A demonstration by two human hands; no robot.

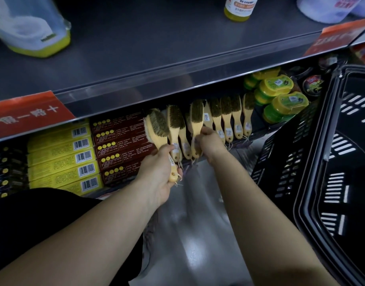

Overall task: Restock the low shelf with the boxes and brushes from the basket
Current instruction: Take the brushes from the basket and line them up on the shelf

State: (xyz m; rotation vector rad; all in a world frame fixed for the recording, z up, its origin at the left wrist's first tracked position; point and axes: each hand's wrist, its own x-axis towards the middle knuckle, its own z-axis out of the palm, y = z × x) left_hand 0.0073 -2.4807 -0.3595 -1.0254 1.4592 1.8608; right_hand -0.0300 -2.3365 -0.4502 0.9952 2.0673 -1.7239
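Wooden-handled brushes with dark bristles (227, 118) stand in a row on the low shelf (237, 142). My left hand (160, 174) grips the handle of one brush (156, 129), held tilted in front of the shelf's dark red boxes (119, 145). My right hand (211, 142) pinches the handle of another brush (196, 120) that stands in the row. Yellow boxes (64, 159) with barcodes are stacked left of the red ones. The black plastic basket (297, 162) stands at the right; the part of its inside that shows holds nothing.
Yellow-and-green round tins (280, 100) sit on the low shelf right of the brushes. A grey upper shelf (156, 48) overhangs, carrying a plastic container (30, 27) and a bottle (239, 8). Red price labels (28, 114) line its edge. Shiny floor lies below my arms.
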